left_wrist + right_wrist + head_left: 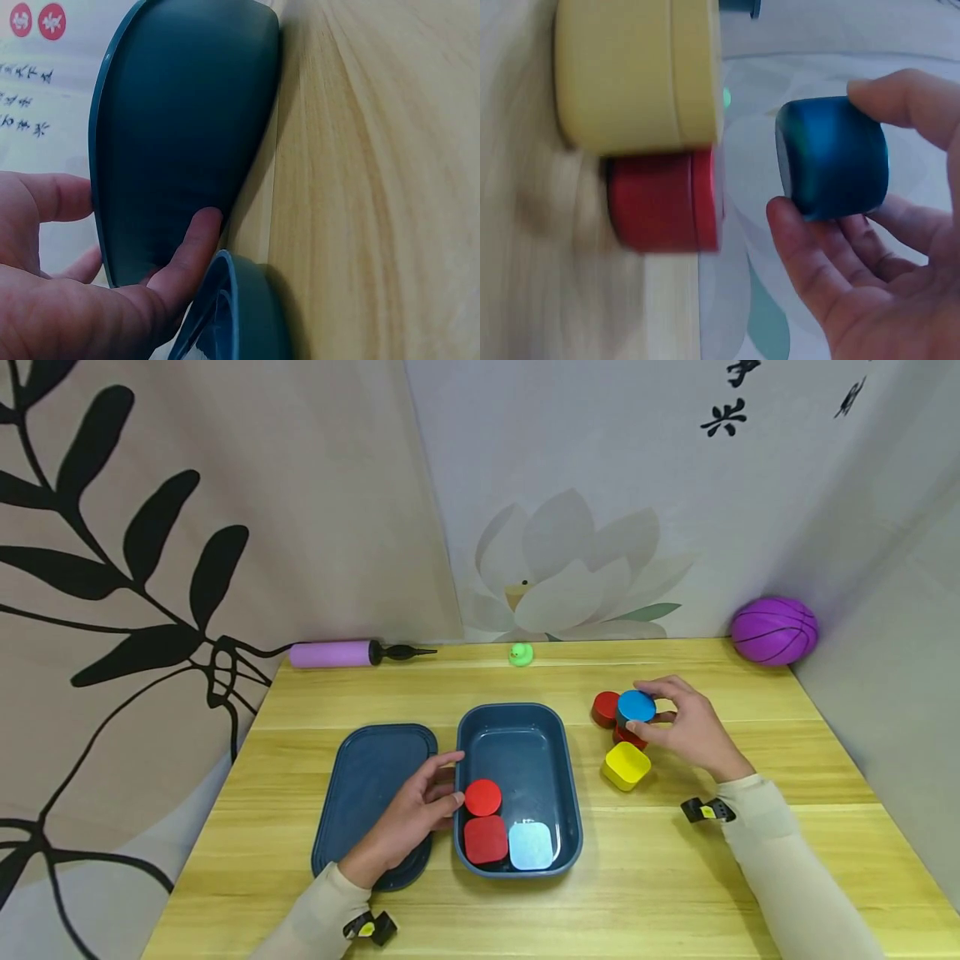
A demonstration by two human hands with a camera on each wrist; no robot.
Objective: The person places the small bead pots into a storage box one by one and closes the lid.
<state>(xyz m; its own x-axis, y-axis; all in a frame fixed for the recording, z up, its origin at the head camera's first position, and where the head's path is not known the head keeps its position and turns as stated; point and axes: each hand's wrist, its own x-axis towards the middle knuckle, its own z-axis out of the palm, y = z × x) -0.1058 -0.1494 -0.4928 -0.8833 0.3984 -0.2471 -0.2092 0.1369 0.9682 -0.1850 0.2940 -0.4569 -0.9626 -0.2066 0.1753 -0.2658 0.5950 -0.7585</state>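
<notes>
Between thumb and fingers, my right hand (688,727) pinches a small blue round container (636,706). In the right wrist view, this blue container (836,157) is held tilted, off the table. Close by stand two red containers (605,708) and a yellow squarish lidded one (626,766). My left hand (408,814) touches the left side of a dark blue tray (573,827), the thumb resting on its outer wall in the left wrist view. Inside the tray lie a red round piece (483,797), a red square piece (486,840) and a light blue square piece (531,847).
A dark blue lid (375,760) lies left of the tray, partly under the left forearm. Along the back edge are a purple hand pump (333,654), a green toy duck (521,654) and a purple ball (775,632). Curtains hang behind the wooden table (675,877).
</notes>
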